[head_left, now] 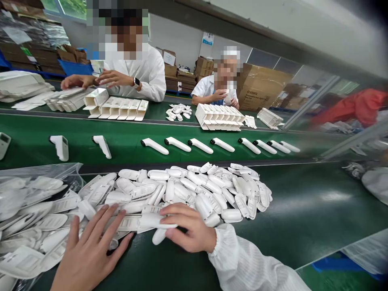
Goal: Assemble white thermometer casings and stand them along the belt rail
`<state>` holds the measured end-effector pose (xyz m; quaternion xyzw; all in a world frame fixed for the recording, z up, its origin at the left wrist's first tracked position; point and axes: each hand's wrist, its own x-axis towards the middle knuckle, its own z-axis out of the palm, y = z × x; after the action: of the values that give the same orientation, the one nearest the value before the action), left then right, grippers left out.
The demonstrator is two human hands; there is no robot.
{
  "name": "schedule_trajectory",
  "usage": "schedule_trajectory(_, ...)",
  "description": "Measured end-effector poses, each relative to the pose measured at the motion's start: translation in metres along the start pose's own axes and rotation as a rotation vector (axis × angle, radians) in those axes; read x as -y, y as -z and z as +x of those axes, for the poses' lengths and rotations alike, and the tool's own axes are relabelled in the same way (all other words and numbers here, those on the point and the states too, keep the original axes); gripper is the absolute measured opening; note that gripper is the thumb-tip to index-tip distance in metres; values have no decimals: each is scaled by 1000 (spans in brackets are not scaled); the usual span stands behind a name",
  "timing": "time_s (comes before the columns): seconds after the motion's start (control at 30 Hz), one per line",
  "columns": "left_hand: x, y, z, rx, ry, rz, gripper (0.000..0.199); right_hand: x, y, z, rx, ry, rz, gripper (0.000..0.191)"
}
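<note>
My left hand point(95, 246) lies with fingers spread on the near edge of a pile of white plastic shells point(133, 190), holding none of them. My right hand point(189, 228) pinches a white plastic shell point(151, 221) between thumb and fingers, low over the same pile. Just under it, another rounded white piece point(159, 237) rests on the green bench point(172, 266). The shells are long, rounded covers, some lying hollow side up with ribs showing. At the left, a clear plastic bag point(69, 171) surrounds more of them.
Beyond the pile, a green conveyor belt point(127, 133) carries several white handheld thermometers point(154, 146). Across it, one person point(136, 72) reaches over flat white boxes, and another point(206, 87) handles a small white item. Open white boxes point(220, 117) line the far bench. A red sleeve shows at right.
</note>
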<state>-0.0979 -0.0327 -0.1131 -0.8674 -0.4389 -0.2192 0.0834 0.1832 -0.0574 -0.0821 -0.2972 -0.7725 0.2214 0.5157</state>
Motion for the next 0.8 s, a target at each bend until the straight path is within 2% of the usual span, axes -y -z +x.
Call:
schedule_trajectory(0.13, -16, -1, 1, -43, -146, 37, 67, 6, 28, -16, -181, -207, -32, 21)
schedule_trajectory(0.23, -32, -2, 7, -82, -281, 36, 62, 9, 30, -23, -210, -182, -106, 20)
schedule_trajectory(0.33, -40, -4, 13, -86, -351, -1, 55, 11, 14, -28, -94, -44, -57, 20)
schedule_trajectory(0.43, -38, -7, 15, -91, -337, -54, 49, 7, -11, -38, 187, 108, -62, 24)
schedule_trajectory(0.53, -33, -9, 16, -99, -321, -96, 44, -1, -27, -48, 424, 198, -189, 25)
schedule_trajectory(0.67, -30, -10, 19, -86, -335, -109, 36, -10, -33, -45, 539, 272, -424, 28)
schedule_trajectory(0.8, -29, -12, 25, -57, -331, -141, 31, -14, -41, -35, 514, 268, -559, 20)
